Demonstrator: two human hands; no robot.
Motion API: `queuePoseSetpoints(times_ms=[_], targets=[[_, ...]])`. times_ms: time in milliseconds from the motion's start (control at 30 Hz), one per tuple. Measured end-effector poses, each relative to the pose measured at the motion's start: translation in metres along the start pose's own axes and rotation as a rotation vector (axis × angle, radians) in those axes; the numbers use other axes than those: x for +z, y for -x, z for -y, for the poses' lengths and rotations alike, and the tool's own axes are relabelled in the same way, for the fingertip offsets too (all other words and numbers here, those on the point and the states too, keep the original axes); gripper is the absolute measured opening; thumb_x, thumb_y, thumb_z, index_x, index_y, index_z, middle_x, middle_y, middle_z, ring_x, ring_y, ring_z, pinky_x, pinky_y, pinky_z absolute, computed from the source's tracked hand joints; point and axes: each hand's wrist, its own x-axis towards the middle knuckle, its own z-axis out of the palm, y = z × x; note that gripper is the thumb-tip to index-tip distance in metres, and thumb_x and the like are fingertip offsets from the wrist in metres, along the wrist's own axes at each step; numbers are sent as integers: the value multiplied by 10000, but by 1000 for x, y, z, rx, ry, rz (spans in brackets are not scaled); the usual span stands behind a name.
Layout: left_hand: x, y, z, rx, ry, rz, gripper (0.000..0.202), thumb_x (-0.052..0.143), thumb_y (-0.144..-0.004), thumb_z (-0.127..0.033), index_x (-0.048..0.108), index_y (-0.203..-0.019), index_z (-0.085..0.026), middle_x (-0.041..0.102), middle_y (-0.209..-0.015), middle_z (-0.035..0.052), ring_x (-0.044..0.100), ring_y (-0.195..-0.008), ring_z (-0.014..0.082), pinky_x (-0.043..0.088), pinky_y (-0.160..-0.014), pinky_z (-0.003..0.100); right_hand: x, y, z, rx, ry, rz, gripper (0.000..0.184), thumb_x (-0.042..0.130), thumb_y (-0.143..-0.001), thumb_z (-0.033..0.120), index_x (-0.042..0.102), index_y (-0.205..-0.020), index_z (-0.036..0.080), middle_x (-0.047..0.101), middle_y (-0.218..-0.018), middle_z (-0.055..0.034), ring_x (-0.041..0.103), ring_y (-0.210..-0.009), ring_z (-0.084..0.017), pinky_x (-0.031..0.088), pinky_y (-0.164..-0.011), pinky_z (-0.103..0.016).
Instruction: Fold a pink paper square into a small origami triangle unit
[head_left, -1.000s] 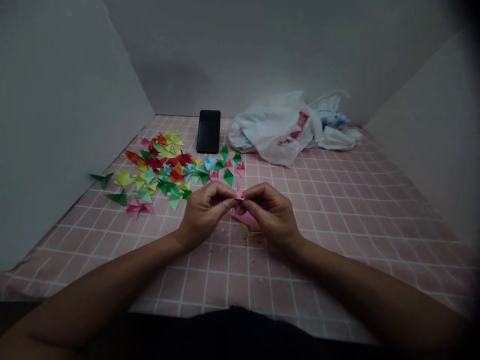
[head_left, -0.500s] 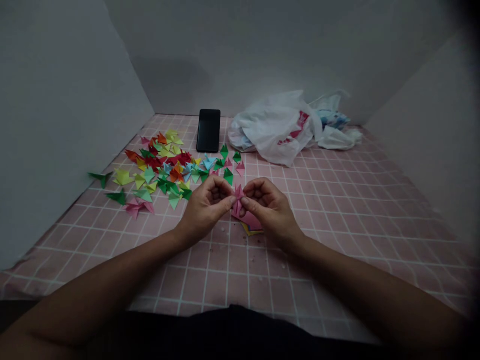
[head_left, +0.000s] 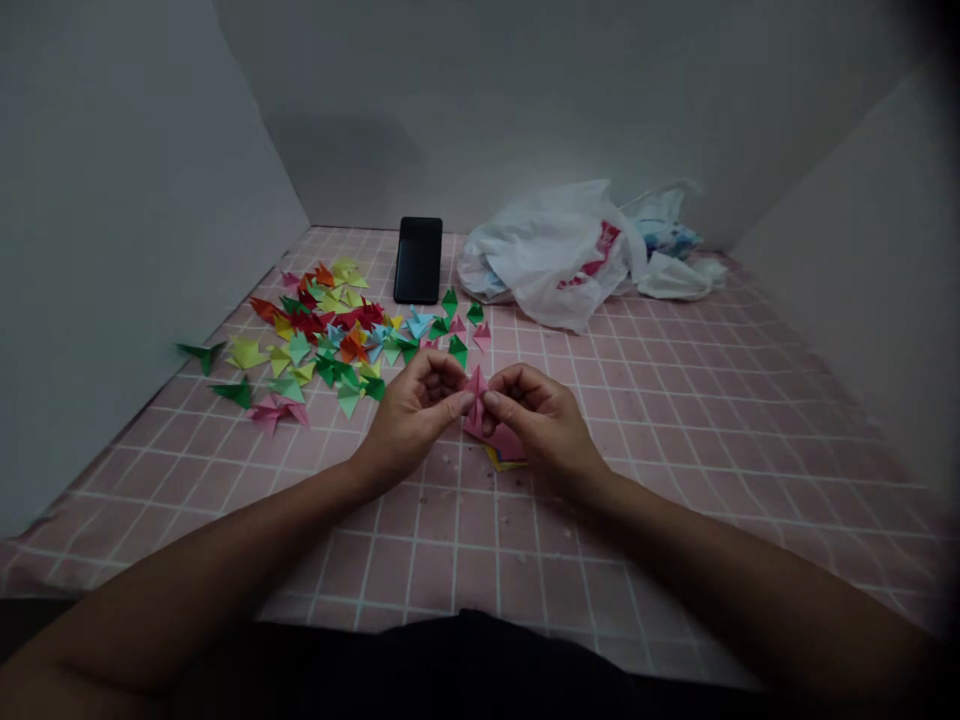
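Observation:
Both hands meet over the middle of the pink checked cloth [head_left: 675, 400]. My left hand [head_left: 415, 412] and my right hand [head_left: 538, 418] pinch a small folded pink paper piece [head_left: 476, 384] between thumbs and fingertips. Under my right hand lies a small stack of flat paper squares [head_left: 501, 447], pink on top with yellow and blue edges showing. To the left spreads a heap of folded paper pieces [head_left: 330, 330] in red, green, yellow, orange, blue and pink.
A black phone [head_left: 418, 260] lies flat near the back wall. White plastic bags [head_left: 555, 255] sit at the back right. Grey walls close in on the left, back and right. Tiny paper scraps dot the cloth near my hands.
The pink piece has been turned and worked between my fingertips, and both hands have shifted slightly away from me. Nothing else has moved.

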Motion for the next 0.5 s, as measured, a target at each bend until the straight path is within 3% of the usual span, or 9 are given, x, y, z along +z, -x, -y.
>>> queuePoseSetpoints(times_ms=[500], targets=[[-2,-1,9,-163,122,-31,272,805,-746,-259,605,-911,-177,602,-848,-23,568,-746,86,475,-688,204,0,2,-1,175,-93,18,285,831,-761,349,603,-790,181,676,-617,21,584,-524,-90,443,-529,-208]])
